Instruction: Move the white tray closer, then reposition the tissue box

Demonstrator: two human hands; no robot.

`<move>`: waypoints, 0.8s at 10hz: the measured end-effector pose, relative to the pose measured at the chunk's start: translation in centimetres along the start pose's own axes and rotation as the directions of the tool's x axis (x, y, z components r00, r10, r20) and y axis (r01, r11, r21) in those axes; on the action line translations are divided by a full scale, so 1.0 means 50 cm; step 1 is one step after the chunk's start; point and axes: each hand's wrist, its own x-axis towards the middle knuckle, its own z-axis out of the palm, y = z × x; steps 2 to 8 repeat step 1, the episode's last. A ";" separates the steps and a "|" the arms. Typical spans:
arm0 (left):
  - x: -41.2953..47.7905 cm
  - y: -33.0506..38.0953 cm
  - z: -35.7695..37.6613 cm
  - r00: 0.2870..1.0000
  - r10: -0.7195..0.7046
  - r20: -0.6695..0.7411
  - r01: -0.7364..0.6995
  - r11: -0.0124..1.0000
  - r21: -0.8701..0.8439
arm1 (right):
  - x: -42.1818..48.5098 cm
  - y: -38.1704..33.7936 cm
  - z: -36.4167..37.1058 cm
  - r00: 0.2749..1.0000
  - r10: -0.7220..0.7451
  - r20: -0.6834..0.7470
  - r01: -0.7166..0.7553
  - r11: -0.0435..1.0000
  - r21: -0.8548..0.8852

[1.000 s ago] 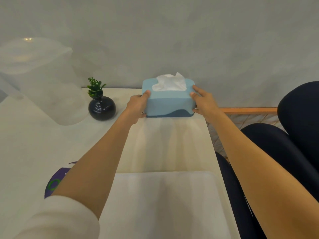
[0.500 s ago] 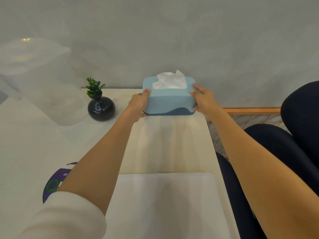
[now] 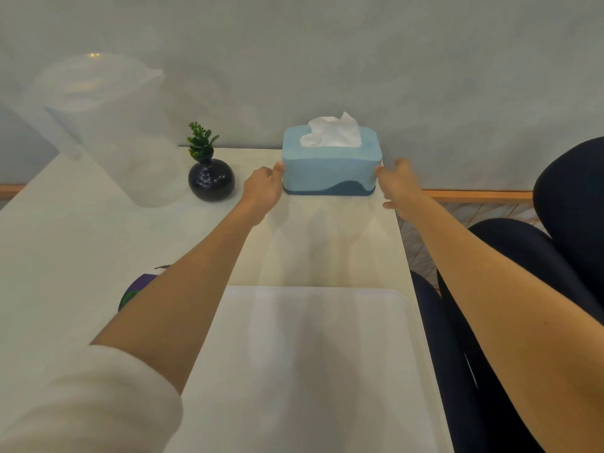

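Note:
A light blue tissue box with a dark blue base and a white tissue poking out of its top stands at the far edge of the pale table, close to the wall. My left hand is at the box's left end, thumb tip just touching it. My right hand is at the right end with its fingers spread, only a fingertip at the corner. Neither hand grips the box. The white tray lies flat near me, between my forearms.
A round black vase with a green plant stands left of the box. A translucent plastic jug is at the far left. A purple disc peeks out under my left arm. A dark chair sits beyond the table's right edge.
The tissue box has gone farther back toward the wall. Both hands have loosened from its ends and the right fingers have spread.

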 end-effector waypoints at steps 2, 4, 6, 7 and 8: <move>-0.039 -0.008 -0.020 1.000 0.017 -0.011 -0.016 1.000 0.006 | -0.041 0.010 -0.009 0.999 -0.015 -0.038 0.012 0.998 -0.064; -0.039 -0.008 -0.020 1.000 0.017 -0.011 -0.016 1.000 0.006 | -0.041 0.010 -0.009 0.999 -0.015 -0.038 0.012 0.998 -0.064; -0.039 -0.008 -0.020 1.000 0.017 -0.011 -0.016 1.000 0.006 | -0.041 0.010 -0.009 0.999 -0.015 -0.038 0.012 0.998 -0.064; -0.039 -0.008 -0.020 1.000 0.017 -0.011 -0.016 1.000 0.006 | -0.041 0.010 -0.009 0.999 -0.015 -0.038 0.012 0.998 -0.064; -0.039 -0.008 -0.020 1.000 0.017 -0.011 -0.016 1.000 0.006 | -0.041 0.010 -0.009 0.999 -0.015 -0.038 0.012 0.998 -0.064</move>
